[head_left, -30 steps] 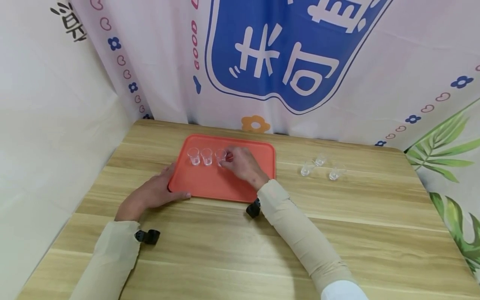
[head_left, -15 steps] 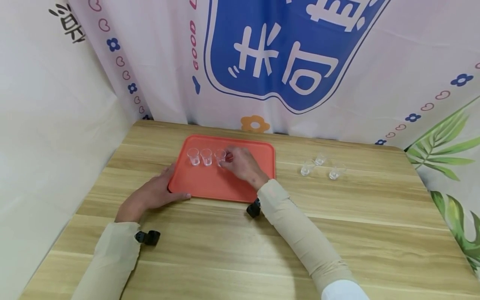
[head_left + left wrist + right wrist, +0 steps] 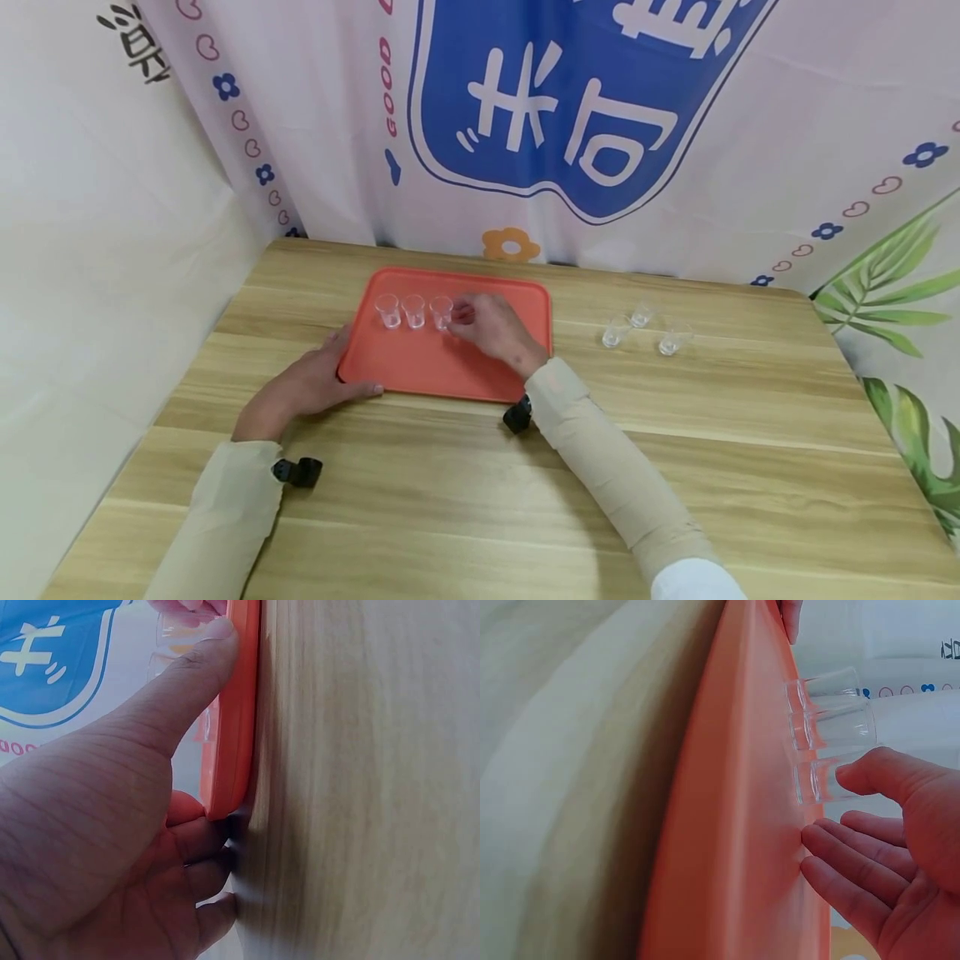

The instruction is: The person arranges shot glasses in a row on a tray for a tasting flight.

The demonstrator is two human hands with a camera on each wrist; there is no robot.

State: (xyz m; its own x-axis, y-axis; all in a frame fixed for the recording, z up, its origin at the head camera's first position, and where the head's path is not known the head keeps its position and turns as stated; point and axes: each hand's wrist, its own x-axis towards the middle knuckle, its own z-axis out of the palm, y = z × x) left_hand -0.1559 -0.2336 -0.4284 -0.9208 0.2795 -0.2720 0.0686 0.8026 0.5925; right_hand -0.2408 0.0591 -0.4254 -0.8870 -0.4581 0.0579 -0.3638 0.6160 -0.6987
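Observation:
My left hand [image 3: 306,385] holds the near left corner of a red tray [image 3: 427,367], thumb along the front edge and fingers at the left side. In a row on the tray stand three small clear shot glasses: the left glass [image 3: 388,313], the middle glass [image 3: 414,313] and the right glass [image 3: 440,314]. Beside the right glass is my right hand [image 3: 497,329]. In the right wrist view its thumb [image 3: 877,771] lies right at that glass, while the other fingers [image 3: 855,866] are spread, fairly straight and apart from it.
Three more clear shot glasses stand on the wooden table [image 3: 450,500] right of the tray: a front left one [image 3: 612,337], a back one [image 3: 641,317] and a front right one [image 3: 669,344]. A printed curtain [image 3: 337,125] hangs behind the table.
My right hand and forearm have shifted slightly right, with the fingers easing away from the right glass. The left hand stays at the tray corner; the glasses keep their places.

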